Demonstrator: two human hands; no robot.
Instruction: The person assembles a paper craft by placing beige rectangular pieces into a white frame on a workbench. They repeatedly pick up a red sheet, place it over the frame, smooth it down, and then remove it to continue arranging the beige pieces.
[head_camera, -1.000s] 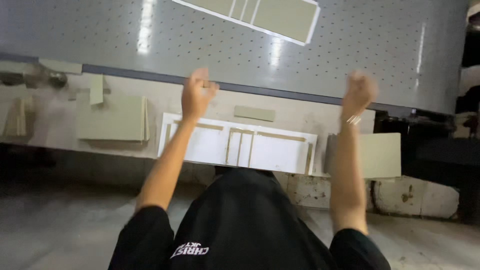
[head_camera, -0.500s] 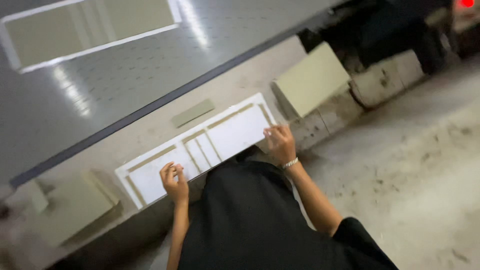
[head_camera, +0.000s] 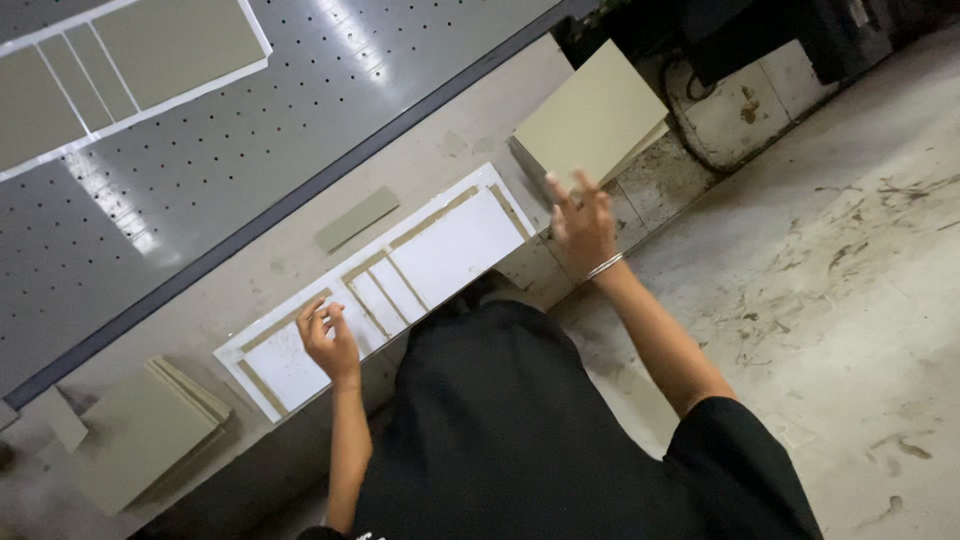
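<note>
1. Head view, looking down over the person's black-clad front onto a beige table edge and a grey perforated machine bed beyond it.
2. Main item: a white cut sheet, long and rectangular, lying flat and slanted across the table, its lower-left end near the left hand and its upper-right end near the right hand.
3. Sheet appearance: white face with several rectangular panels cut out; one large panel toward the right end, narrow strips in the middle, another panel at the left end. Tan gaps show along the cut lines. The left end looks slightly scuffed.
4. Left hand: resting on the left part of the sheet, fingers curled loosely with tips touching the white surface; not closed around anything.
5. Right hand: raised just off the right end of the sheet, fingers spread wide and pointing up, holding nothing. A thin bracelet sits on the wrist.
6. A stack of olive-beige boards lies just beyond the right hand at the table corner.
7. A second stack of like boards sits at the lower left, apart from the sheet.
8. A small olive strip lies on the table between sheet and machine bed.
9. Another sheet with olive panels and a white border rests on the bed, upper left.
10. Stained concrete floor fills the right side.
</note>
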